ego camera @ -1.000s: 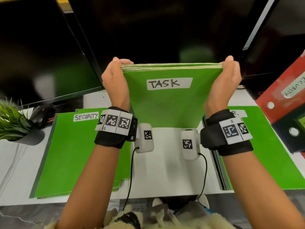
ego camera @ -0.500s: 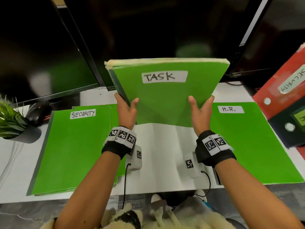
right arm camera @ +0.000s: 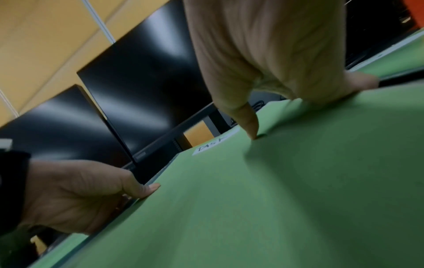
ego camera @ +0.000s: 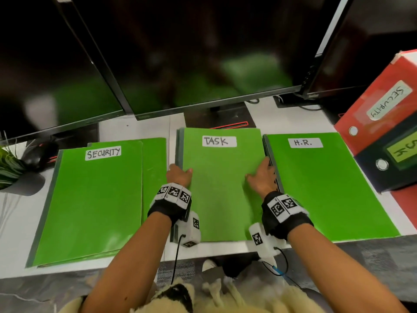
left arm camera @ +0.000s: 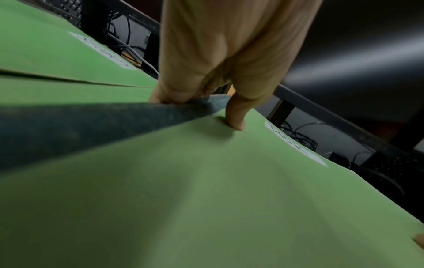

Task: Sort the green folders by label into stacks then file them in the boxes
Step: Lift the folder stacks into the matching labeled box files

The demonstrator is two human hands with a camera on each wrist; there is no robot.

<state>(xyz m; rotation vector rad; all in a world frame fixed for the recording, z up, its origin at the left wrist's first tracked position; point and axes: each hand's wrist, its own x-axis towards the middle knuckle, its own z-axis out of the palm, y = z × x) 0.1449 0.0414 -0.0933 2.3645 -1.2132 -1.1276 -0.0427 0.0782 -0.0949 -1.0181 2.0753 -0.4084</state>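
Observation:
The stack of green folders labelled TASK (ego camera: 218, 193) lies flat on the white desk, in the middle. My left hand (ego camera: 179, 173) grips its left edge, thumb (left arm camera: 236, 119) on the cover and fingers tucked under the edge. My right hand (ego camera: 261, 176) holds the right edge the same way, thumb (right arm camera: 250, 125) pressing the cover. A SECURITY stack (ego camera: 94, 199) lies to the left and an H.R. stack (ego camera: 320, 184) to the right. At far right lie a red box (ego camera: 374, 114) labelled SECURITY and a dark box (ego camera: 388, 170) with a green label.
Three dark monitors (ego camera: 191, 53) stand close behind the stacks, with a stand base (ego camera: 218, 116) just beyond the TASK stack. A potted plant (ego camera: 9, 168) and a black mouse (ego camera: 40, 154) sit at the far left. The desk's front edge (ego camera: 225, 249) runs just below my wrists.
The TASK stack, held upright above the desk a second ago, has been tipped down and now lies flat between the other two stacks. Both hands slid from its top corners to its side edges.

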